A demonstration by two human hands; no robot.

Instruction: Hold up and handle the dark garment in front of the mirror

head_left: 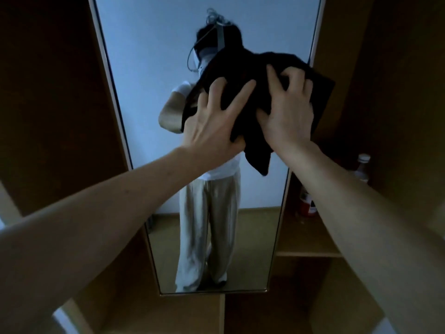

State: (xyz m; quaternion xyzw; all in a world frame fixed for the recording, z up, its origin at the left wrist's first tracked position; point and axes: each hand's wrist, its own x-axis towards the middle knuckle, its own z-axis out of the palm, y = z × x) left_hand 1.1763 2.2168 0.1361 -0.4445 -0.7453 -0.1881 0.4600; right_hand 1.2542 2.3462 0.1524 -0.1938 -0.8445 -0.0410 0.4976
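A tall mirror (154, 97) is set into a wooden wardrobe (397, 75), and a black cloth (243, 92) lies flat on the glass, kept from sliding by both hands. The left hand (212, 126) presses it with splayed fingers; the right hand (289, 112) bunches it in curled fingers. A bottle (361, 168) stands on the shelf beside them.

Tall mirror (154, 68) in a pale narrow frame, set between dark brown wooden panels (48, 92); its glass reflects a plain bluish-white wall and a strip of light wood floor (252, 249) with a skirting board. To the right, open wooden shelving (310, 253) carrying a white-capped bottle (362, 167) and a smaller red-labelled container (307, 203) standing apart on the same shelf. Light dim and cool throughout, with the woodwork in deep shadow
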